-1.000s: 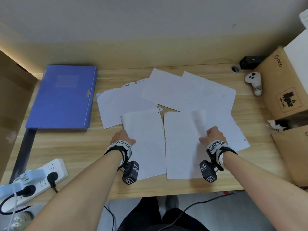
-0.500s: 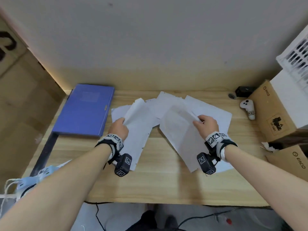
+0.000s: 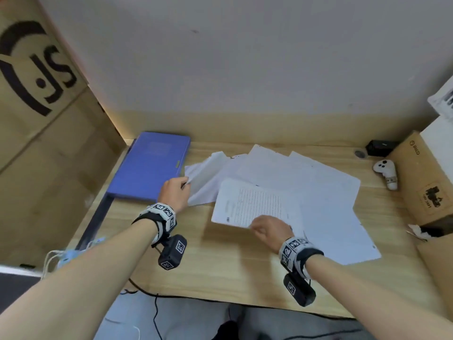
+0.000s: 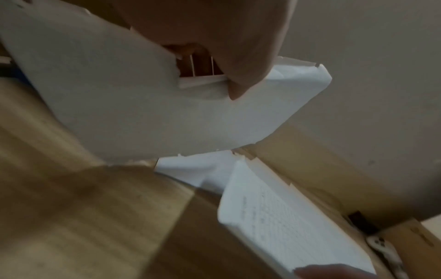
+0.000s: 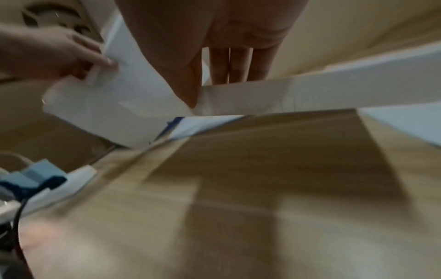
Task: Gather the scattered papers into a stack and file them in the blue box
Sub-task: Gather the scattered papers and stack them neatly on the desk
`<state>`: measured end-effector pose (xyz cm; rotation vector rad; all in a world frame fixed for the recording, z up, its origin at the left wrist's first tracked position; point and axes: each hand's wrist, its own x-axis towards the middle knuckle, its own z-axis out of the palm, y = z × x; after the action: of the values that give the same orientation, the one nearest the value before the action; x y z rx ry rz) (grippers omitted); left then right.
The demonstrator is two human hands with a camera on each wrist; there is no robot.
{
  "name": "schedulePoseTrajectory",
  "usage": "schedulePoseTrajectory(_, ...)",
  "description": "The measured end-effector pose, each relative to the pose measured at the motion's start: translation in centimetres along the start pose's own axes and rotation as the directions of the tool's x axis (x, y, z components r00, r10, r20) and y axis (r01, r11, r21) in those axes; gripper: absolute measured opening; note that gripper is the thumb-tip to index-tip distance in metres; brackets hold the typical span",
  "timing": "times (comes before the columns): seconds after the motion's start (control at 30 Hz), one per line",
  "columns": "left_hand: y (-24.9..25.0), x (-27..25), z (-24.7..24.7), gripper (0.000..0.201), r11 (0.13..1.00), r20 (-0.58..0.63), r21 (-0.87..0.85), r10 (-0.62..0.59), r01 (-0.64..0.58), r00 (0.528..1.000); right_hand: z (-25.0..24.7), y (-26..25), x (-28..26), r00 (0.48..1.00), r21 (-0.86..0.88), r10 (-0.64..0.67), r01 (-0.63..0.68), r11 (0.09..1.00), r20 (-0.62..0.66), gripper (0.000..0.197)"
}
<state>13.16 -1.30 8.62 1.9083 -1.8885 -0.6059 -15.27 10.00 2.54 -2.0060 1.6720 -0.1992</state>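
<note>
The blue box (image 3: 152, 165) lies flat and closed at the desk's back left. Several white papers (image 3: 318, 192) are spread over the middle and right of the wooden desk (image 3: 220, 271). My left hand (image 3: 175, 195) pinches the edge of a bent white sheet (image 3: 206, 173) just right of the box; the left wrist view shows the thumb (image 4: 238, 75) on that sheet (image 4: 143, 105). My right hand (image 3: 268, 229) holds the near edge of a printed sheet (image 3: 255, 204) lifted off the desk, with its fingers (image 5: 229, 64) behind the paper (image 5: 310, 96).
Cardboard boxes (image 3: 426, 182) line the right side, with a white controller (image 3: 387, 171) and a small black device (image 3: 378, 148) beside them. A large cardboard box (image 3: 36, 143) stands at the left. A power strip (image 5: 47, 185) with cables sits at the desk's left front corner.
Both hands have lifted a sheet off the desk. The left hand carried its sheet left, near the blue box; the right hand drew its printed sheet toward the middle. The head view tilted upward.
</note>
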Motion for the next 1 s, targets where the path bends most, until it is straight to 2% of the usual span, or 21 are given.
schedulePoseTrajectory(0.1, -1.1, -2.2, 1.7, 0.029, 1.0, 0.099, 0.01, 0.004, -0.005, 0.995, 4.4, 1.2, -0.8, 0.987, -0.042, 0.052, -0.046, 0.998, 0.151, 0.028)
schedulePoseTrajectory(0.17, -1.5, -3.9, 2.6, 0.021, 1.0, 0.154, 0.015, 0.002, -0.005, 0.988, 6.1, 1.6, -1.5, 0.967, -0.051, 0.096, -0.087, 0.995, 0.234, 0.03)
schedulePoseTrajectory(0.23, -2.0, -5.4, 3.7, 0.022, 0.999, 0.198, 0.034, 0.018, -0.026, 0.98, 6.9, 1.6, -2.3, 0.954, 0.013, 0.147, -0.156, 0.988, 0.262, 0.037)
schedulePoseTrajectory(0.3, -2.5, -6.5, 4.9, 0.027, 0.998, 0.253, 0.045, 0.035, -0.048, 0.967, 7.0, 1.4, -2.5, 0.95, 0.149, 0.182, -0.224, 0.963, 0.254, 0.058)
schedulePoseTrajectory(0.37, -2.7, -7.2, 6.3, 0.029, 0.994, 0.307, 0.056, 0.076, -0.097, 0.949, 6.9, 1.6, -2.2, 0.949, 0.355, 0.252, -0.306, 0.884, 0.191, 0.084)
schedulePoseTrajectory(0.47, -2.5, -7.8, 8.7, 0.031, 0.97, 0.389, 0.11, 0.158, -0.216, 0.907, 6.7, 1.9, -1.3, 0.904, 0.63, 0.392, -0.406, 0.663, 0.17, 0.089)
schedulePoseTrajectory(0.53, -2.2, -8.0, 10.4, 0.03, 0.926, 0.468, 0.206, 0.19, -0.316, 0.863, 6.4, 2.1, -0.7, 0.877, 0.685, 0.441, -0.442, 0.579, 0.193, 0.085)
schedulePoseTrajectory(0.57, -2.0, -8.2, 11.1, 0.029, 0.902, 0.504, 0.25, 0.19, -0.353, 0.843, 6.4, 2.3, -0.5, 0.867, 0.678, 0.453, -0.461, 0.573, 0.207, 0.08)
schedulePoseTrajectory(0.7, -1.4, -8.4, 13.0, 0.019, 0.82, 0.568, 0.328, 0.225, -0.469, 0.792, 7.2, 2.9, 0.1, 0.855, 0.586, 0.471, -0.499, 0.638, 0.216, 0.058)
schedulePoseTrajectory(0.83, -1.1, -7.8, 13.3, 0.014, 0.799, 0.619, 0.325, 0.225, -0.506, 0.752, 8.4, 3.3, 1.2, 0.808, 0.616, 0.559, -0.539, 0.574, 0.186, 0.034)
schedulePoseTrajectory(0.93, -0.2, -7.3, 12.4, 0.038, 0.788, 0.688, 0.285, 0.229, -0.546, 0.688, 8.3, 3.3, 2.2, 0.771, 0.607, 0.622, -0.561, 0.563, 0.137, 0.025)
schedulePoseTrajectory(1.0, 0.4, -6.6, 11.4, 0.052, 0.8, 0.685, 0.271, 0.231, -0.535, 0.692, 7.7, 3.1, 2.2, 0.77, 0.646, 0.632, -0.526, 0.553, 0.086, 0.02)
